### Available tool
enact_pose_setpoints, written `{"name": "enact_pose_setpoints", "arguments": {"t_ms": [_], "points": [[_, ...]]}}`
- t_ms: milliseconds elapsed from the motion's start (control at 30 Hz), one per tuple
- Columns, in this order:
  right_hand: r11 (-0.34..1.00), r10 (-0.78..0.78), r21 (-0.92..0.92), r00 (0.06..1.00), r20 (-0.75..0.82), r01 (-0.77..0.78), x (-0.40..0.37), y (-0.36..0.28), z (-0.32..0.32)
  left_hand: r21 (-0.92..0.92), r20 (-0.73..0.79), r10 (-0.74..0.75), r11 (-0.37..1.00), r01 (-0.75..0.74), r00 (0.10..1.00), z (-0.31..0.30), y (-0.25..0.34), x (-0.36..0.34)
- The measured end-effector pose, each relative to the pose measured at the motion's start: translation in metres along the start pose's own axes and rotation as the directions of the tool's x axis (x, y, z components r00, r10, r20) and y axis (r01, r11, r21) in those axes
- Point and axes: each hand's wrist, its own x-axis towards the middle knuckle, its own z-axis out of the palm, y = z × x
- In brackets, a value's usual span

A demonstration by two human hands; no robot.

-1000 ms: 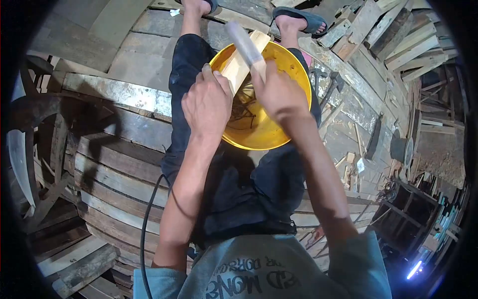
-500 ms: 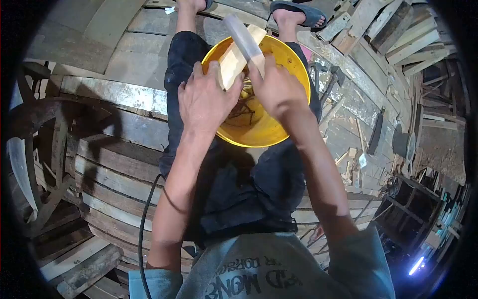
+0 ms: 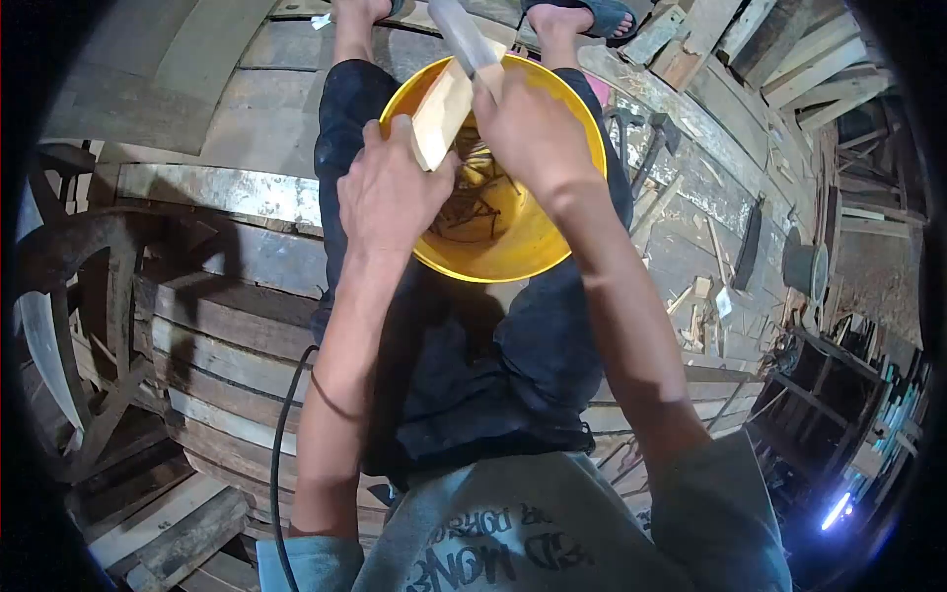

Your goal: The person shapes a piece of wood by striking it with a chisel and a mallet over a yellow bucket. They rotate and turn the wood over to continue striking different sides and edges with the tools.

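My left hand (image 3: 393,197) is closed around the near end of a pale wooden block (image 3: 441,120), which slants up over a yellow bucket (image 3: 533,259). In my right hand (image 3: 538,138), fingers wrapped round its handle, is a broad-bladed knife (image 3: 460,32). Its blade points away from me and overlaps the far part of the block in this view. The bucket stands between my legs. Thin dark sticks or nails (image 3: 481,215) and some pale shavings lie at its bottom, partly hidden by my hands.
Right of my leg, a hammer-like tool (image 3: 656,148) lies on the plank floor among wood scraps. Farther right is a dark flat blade (image 3: 750,247). Stacked timber (image 3: 819,69) stands at the upper right. On the left is a wheel-like wooden frame (image 3: 118,257). A black cable (image 3: 278,454) runs beside my left arm.
The whole view has shifted slightly. My right hand and the knife have moved a little away from me along the block; my left hand keeps its hold.
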Motion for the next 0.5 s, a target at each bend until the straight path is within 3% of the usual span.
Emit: {"name": "enact_pose_setpoints", "arguments": {"t_ms": [33,133,167,233,300,400,433,467,500], "points": [[0.998,-0.031,0.062,0.999,0.035,0.029,0.023,-0.007,-0.006,-0.01,0.014,-0.016,1.0,0.016,1.0,-0.001,-0.001,0.003],[0.995,-0.101,0.019,0.995,-0.009,0.102,0.03,-0.007,-0.004,0.004,0.044,-0.02,1.0,0.019,0.999,-0.004,-0.004,0.009],[0.992,-0.123,0.014,0.989,-0.08,0.124,0.015,0.005,0.004,-0.005,0.012,-0.002,1.0,0.002,1.0,-0.002,-0.006,0.008],[0.993,0.093,-0.071,0.995,0.03,-0.091,-0.04,0.003,-0.006,-0.014,0.016,-0.014,1.0,0.014,1.0,-0.006,-0.001,0.009],[0.985,0.168,-0.08,0.964,0.204,-0.155,-0.085,0.006,-0.018,-0.017,0.008,0.013,1.0,-0.013,1.0,-0.004,-0.001,0.003],[0.993,0.042,-0.11,0.993,0.107,-0.031,-0.065,0.005,-0.019,-0.002,-0.002,0.014,1.0,-0.014,1.0,-0.001,0.001,0.001],[0.998,0.039,-0.053,0.999,-0.015,-0.04,-0.033,0.006,-0.008,0.007,-0.017,0.03,1.0,-0.029,0.999,0.0,0.0,-0.001],[0.998,-0.061,0.021,0.998,0.028,0.06,-0.003,0.007,-0.007,0.002,0.011,0.005,1.0,-0.005,1.0,0.001,0.0,0.0],[0.998,-0.06,0.015,0.998,0.007,0.06,0.024,0.002,-0.007,-0.001,0.033,-0.021,1.0,0.021,0.999,-0.001,0.0,0.003]]}}
